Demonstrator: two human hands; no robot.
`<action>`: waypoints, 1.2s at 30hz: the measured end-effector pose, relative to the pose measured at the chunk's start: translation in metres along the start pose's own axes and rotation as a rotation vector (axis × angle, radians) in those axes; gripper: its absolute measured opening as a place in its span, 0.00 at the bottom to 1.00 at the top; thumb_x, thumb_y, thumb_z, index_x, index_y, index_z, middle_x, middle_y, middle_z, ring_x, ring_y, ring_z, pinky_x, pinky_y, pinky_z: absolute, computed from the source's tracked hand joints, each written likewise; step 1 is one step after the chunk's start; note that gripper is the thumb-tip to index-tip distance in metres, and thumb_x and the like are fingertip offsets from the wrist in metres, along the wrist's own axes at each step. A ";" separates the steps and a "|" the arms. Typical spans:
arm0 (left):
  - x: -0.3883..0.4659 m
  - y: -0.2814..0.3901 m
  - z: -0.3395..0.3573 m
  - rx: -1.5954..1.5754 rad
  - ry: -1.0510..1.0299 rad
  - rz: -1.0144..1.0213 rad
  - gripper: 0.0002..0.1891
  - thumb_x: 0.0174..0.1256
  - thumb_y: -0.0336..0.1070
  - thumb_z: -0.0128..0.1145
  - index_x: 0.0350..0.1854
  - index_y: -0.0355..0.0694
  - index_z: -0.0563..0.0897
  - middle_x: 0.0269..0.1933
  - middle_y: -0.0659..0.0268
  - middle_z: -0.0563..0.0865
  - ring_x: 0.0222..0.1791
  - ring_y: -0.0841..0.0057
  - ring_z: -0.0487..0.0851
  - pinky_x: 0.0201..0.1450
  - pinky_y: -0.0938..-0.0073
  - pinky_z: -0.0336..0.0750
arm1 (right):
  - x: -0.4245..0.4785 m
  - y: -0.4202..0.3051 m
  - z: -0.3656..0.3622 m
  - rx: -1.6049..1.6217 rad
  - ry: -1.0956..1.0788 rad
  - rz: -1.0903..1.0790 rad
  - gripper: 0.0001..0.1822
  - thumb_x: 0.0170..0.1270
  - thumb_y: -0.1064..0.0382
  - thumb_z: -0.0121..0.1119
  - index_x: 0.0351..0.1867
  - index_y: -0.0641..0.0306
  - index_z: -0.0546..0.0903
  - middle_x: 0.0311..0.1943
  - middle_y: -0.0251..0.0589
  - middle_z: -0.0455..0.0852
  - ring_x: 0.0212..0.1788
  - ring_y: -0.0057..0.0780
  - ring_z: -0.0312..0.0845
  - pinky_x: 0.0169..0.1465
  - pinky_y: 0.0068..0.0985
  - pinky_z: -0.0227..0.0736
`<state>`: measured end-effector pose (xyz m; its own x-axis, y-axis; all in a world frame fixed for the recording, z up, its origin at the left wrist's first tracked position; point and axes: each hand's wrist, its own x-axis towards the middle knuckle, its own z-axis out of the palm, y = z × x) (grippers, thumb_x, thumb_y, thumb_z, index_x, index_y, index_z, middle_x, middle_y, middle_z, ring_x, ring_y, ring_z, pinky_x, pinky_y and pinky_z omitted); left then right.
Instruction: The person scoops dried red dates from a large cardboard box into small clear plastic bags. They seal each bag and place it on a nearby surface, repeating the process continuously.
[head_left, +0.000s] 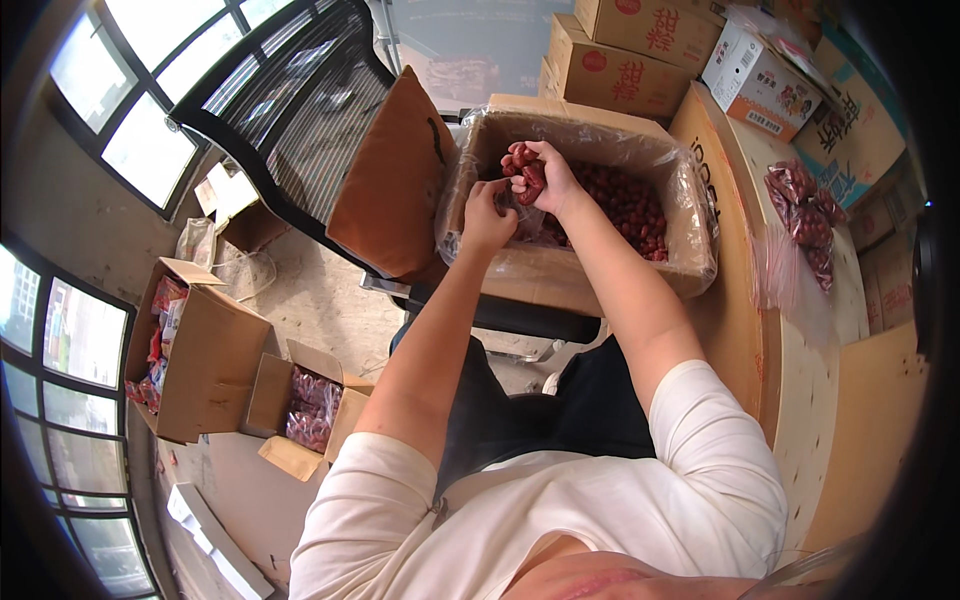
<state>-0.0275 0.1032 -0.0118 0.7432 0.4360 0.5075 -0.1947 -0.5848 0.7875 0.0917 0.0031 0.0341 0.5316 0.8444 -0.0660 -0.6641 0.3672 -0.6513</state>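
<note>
In front of me a cardboard box (592, 281) lined with clear plastic holds many dried red dates (619, 206). My right hand (559, 180) is above the box's left half, its fingers curled around several red dates (531, 180). Just left of it and slightly lower, my left hand (487, 219) has its thumb and fingers bent around the edge of a clear plastic bag (529, 223). The bag hangs inside the box, below both hands. My hands and forearms hide part of it, so its contents cannot be made out.
The box rests on a mesh-backed chair (300, 112) with an orange cushion (394, 180). On the right-hand table (806, 390) lie filled date bags (802, 202) and flat plastic bags (784, 270). An open carton of bagged dates (313, 409) and a carton of packets (202, 352) stand left.
</note>
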 end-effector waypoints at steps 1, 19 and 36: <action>0.000 -0.001 0.000 0.000 -0.001 -0.003 0.22 0.44 0.25 0.55 0.48 0.31 0.81 0.43 0.51 0.80 0.39 0.57 0.82 0.42 0.66 0.78 | 0.000 0.001 0.000 0.005 0.012 -0.030 0.14 0.63 0.52 0.55 0.35 0.61 0.78 0.35 0.45 0.82 0.24 0.28 0.71 0.26 0.24 0.67; 0.001 0.000 -0.001 0.023 -0.008 -0.015 0.22 0.43 0.25 0.55 0.47 0.33 0.82 0.44 0.51 0.80 0.43 0.55 0.81 0.46 0.63 0.78 | 0.000 0.012 0.015 -0.027 0.223 -0.247 0.21 0.69 0.42 0.49 0.28 0.56 0.78 0.31 0.46 0.87 0.30 0.31 0.78 0.24 0.23 0.63; 0.001 -0.003 0.000 0.051 0.002 0.011 0.22 0.43 0.24 0.55 0.47 0.31 0.81 0.45 0.51 0.80 0.44 0.55 0.81 0.46 0.65 0.79 | -0.004 0.008 -0.004 -0.142 0.083 -0.233 0.16 0.68 0.55 0.50 0.26 0.62 0.79 0.24 0.45 0.83 0.31 0.32 0.81 0.27 0.25 0.70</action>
<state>-0.0258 0.1054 -0.0135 0.7402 0.4303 0.5167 -0.1703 -0.6233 0.7632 0.0857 0.0010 0.0260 0.7061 0.7069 0.0402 -0.4417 0.4842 -0.7553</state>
